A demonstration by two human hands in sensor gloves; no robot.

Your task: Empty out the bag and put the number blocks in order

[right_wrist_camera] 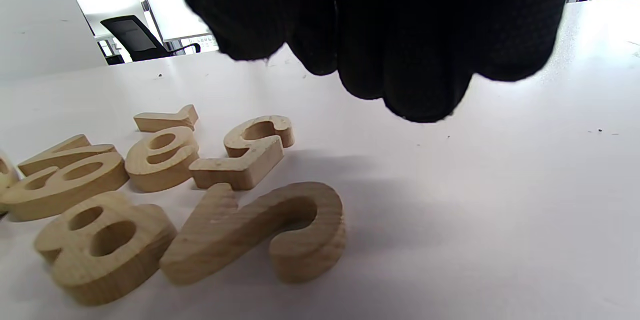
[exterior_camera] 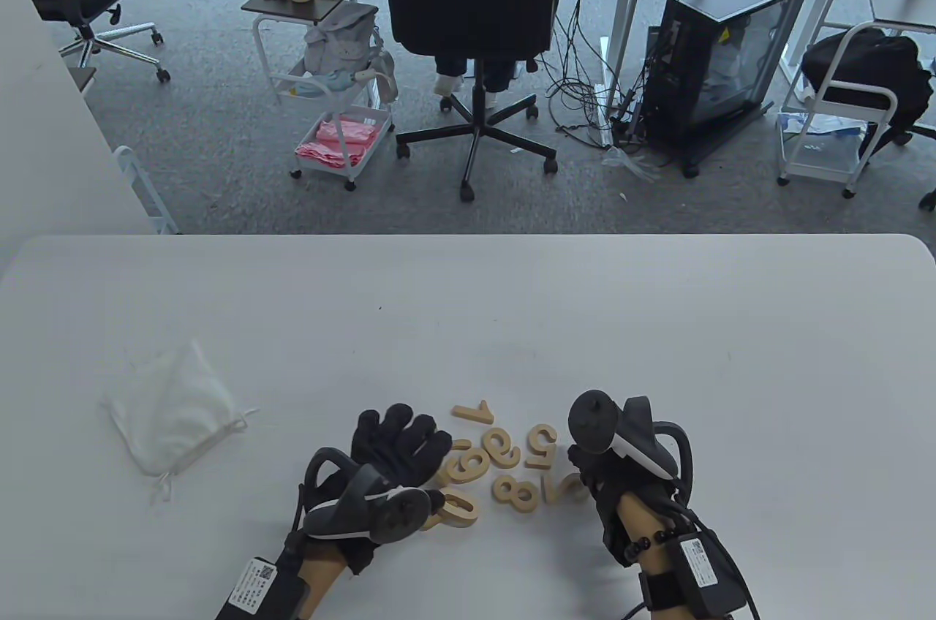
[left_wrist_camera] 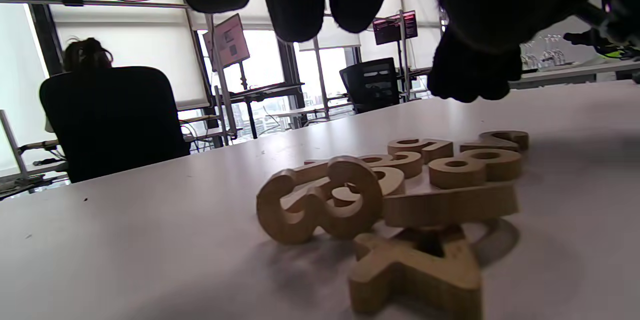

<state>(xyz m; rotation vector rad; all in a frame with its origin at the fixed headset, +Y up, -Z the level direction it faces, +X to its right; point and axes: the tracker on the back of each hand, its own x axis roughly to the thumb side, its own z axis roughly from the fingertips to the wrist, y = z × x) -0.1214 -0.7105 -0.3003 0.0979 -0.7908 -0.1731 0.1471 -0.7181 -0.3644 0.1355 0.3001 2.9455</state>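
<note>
Wooden number blocks lie in a loose cluster near the table's front edge: a 1 (exterior_camera: 474, 413), a 9 (exterior_camera: 501, 446), a 5 (exterior_camera: 541, 446), an 8 (exterior_camera: 515, 490) and a 2 (exterior_camera: 561, 487). The empty white bag (exterior_camera: 175, 415) lies flat to the left. My left hand (exterior_camera: 401, 448) hovers with fingers spread over the cluster's left side, above a 3 (left_wrist_camera: 320, 200) and a 4 (left_wrist_camera: 415, 265). My right hand (exterior_camera: 585, 466) hangs just right of the 2 (right_wrist_camera: 260, 235), its fingers (right_wrist_camera: 400, 34) loosely bunched and holding nothing. The tracker hides most of it from above.
The white table (exterior_camera: 658, 327) stretches far behind and to the right of the blocks. Beyond its far edge stand office chairs, carts and a computer case on the floor.
</note>
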